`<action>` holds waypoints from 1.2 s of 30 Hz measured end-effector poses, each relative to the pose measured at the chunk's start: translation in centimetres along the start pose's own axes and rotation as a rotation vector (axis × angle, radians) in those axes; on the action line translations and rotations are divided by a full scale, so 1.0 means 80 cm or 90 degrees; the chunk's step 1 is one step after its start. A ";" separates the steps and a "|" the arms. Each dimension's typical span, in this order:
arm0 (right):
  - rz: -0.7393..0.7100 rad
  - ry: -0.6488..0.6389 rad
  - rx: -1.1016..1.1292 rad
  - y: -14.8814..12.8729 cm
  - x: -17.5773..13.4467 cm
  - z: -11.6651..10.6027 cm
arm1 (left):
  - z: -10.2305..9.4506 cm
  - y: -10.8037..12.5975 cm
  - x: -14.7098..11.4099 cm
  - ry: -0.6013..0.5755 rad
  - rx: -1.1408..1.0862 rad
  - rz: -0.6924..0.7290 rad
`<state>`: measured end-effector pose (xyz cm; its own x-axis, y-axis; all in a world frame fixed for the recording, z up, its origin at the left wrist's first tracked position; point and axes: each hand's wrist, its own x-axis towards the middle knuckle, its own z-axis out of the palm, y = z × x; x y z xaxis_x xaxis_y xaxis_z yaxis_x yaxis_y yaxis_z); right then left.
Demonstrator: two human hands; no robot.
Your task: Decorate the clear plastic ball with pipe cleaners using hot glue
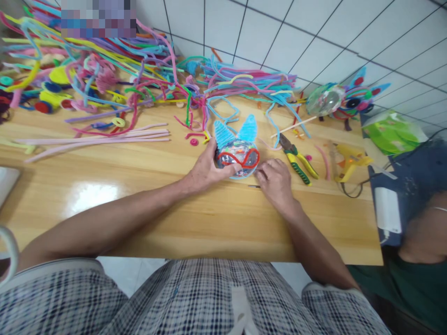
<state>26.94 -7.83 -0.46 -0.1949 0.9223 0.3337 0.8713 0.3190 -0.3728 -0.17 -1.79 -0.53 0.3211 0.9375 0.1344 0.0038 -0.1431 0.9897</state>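
A round, clear craft head (pixel 240 170) sits on the wooden table in front of me, with two blue pipe-cleaner ears (pixel 248 129) on top. Across its front runs a red pipe cleaner (pixel 252 158) bent into two loops. My left hand (pixel 213 165) grips the head from the left, thumb over its lower front. At the head's lower right edge is my right hand (pixel 275 179), its fingers curled together; whatever is between them is hidden. A thin dark stick (pixel 254 186) lies just under those fingers. Green-and-yellow pliers (pixel 298 160) rest right of my right hand.
Heaps of coloured pipe cleaners (pixel 249 83) line the back by the tiled wall. Pink strips (pixel 139 136) lie at left. A yellow glue gun (pixel 352 163), a finished-looking decorated figure (pixel 358 100) and a green packet (pixel 393 132) are at right, beside another person's arm (pixel 428 228).
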 end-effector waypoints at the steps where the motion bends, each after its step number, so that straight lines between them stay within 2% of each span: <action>1: 0.008 0.007 -0.002 0.001 0.000 -0.001 | 0.000 0.000 0.000 0.001 0.002 -0.006; 7: 0.158 0.129 0.109 0.011 -0.004 -0.017 | -0.001 0.005 -0.001 -0.009 0.018 -0.032; 16: 0.221 0.166 0.370 -0.007 0.006 -0.024 | -0.003 0.004 0.000 -0.012 -0.001 -0.016; 22: 0.167 0.198 0.379 -0.016 0.008 -0.031 | -0.002 0.008 0.000 -0.017 -0.009 -0.013; 27: 0.077 0.177 0.225 -0.036 0.007 -0.035 | -0.001 0.009 0.000 -0.012 0.001 -0.014; 32: -0.037 0.199 0.102 -0.044 0.010 -0.035 | 0.000 0.009 -0.001 -0.012 0.004 -0.019; 36: -0.027 0.188 0.111 -0.047 0.010 -0.037 | 0.001 0.006 -0.002 -0.008 0.016 -0.026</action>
<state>24.85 -8.95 3.79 -0.0676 0.8125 0.5790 0.7703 0.4114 -0.4873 -0.17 -2.02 -0.12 0.3322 0.9386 0.0926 0.0417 -0.1127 0.9928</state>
